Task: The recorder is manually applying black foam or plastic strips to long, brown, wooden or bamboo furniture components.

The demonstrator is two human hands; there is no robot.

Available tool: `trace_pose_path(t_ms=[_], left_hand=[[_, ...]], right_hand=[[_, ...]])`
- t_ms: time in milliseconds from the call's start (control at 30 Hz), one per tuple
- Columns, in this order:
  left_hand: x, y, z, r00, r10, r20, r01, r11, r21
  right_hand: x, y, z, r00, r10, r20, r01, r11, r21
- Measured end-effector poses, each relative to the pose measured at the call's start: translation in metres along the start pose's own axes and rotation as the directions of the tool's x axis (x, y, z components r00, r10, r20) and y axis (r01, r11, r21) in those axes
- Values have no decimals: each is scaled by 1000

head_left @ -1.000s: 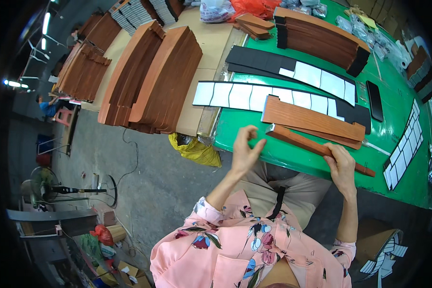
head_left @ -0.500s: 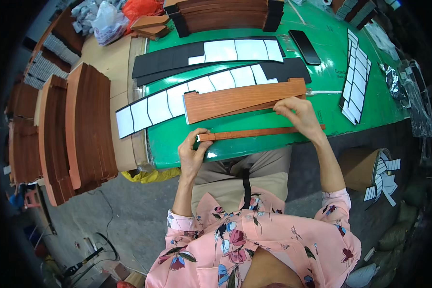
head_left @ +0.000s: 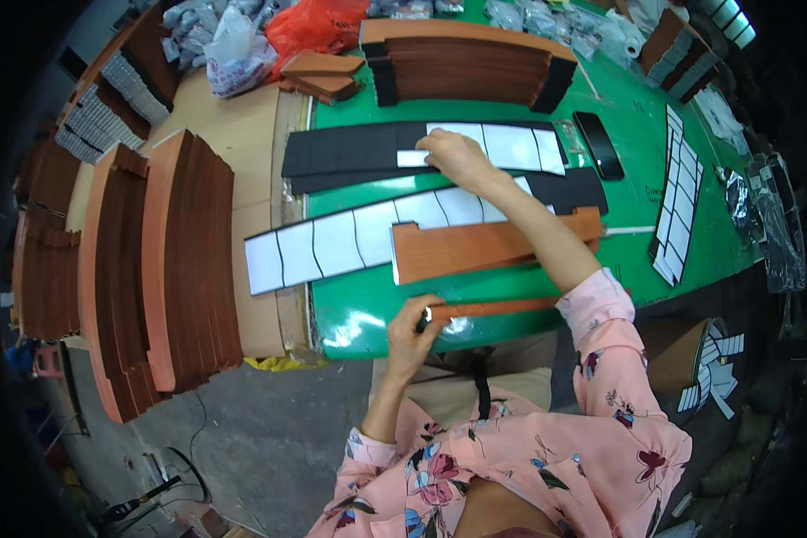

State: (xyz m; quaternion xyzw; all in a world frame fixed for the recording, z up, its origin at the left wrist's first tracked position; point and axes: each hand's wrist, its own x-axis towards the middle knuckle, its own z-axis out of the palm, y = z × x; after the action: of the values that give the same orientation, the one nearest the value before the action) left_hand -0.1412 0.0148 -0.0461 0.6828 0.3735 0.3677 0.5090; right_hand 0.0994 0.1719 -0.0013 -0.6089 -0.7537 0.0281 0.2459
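Observation:
My left hand point(head_left: 412, 339) grips the left end of a narrow wood-grain board point(head_left: 489, 308) at the table's near edge; the board is seen edge-on, and my right forearm hides its far end. My right hand point(head_left: 462, 161) reaches across the table, fingers pinched at the left end of a row of white stickers point(head_left: 511, 146) lying on a black strip point(head_left: 345, 152). Between the hands lie a second row of white stickers point(head_left: 332, 240) on black backing and, partly over it, flat wood-grain boards point(head_left: 475, 248).
Stacked curved brown boards point(head_left: 188, 269) stand at the left, another stack point(head_left: 466, 67) at the back. A black phone point(head_left: 598, 145) and a white-patched sheet point(head_left: 679, 197) lie to the right. Plastic bags point(head_left: 318, 36) are at the back; a bin point(head_left: 690, 359) holds white scraps on the floor.
My right hand has moved from above the board's right part forward and left to the white stickers. My left hand still holds the board's end. The whole view has shifted.

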Motion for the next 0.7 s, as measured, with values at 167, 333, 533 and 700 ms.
trace_pose_path(t_ms=[167,333,533,700], left_hand=[[2,-1,2,998,62,7,-62,998,2],[-1,2,-1,999,36,35,-35,999,-27],[4,-5,1,996,91,2,-90,996,-14],[7,-6,5,996,94,2,-94,995,-46]], right_hand=[[26,18,31,993,-56,107,77,978,-195],[37,27,54,953,-300,37,295,895,-333],[38,25,59,908,-418,10,357,762,-540],[38,32,57,918,-394,-55,312,799,-514]])
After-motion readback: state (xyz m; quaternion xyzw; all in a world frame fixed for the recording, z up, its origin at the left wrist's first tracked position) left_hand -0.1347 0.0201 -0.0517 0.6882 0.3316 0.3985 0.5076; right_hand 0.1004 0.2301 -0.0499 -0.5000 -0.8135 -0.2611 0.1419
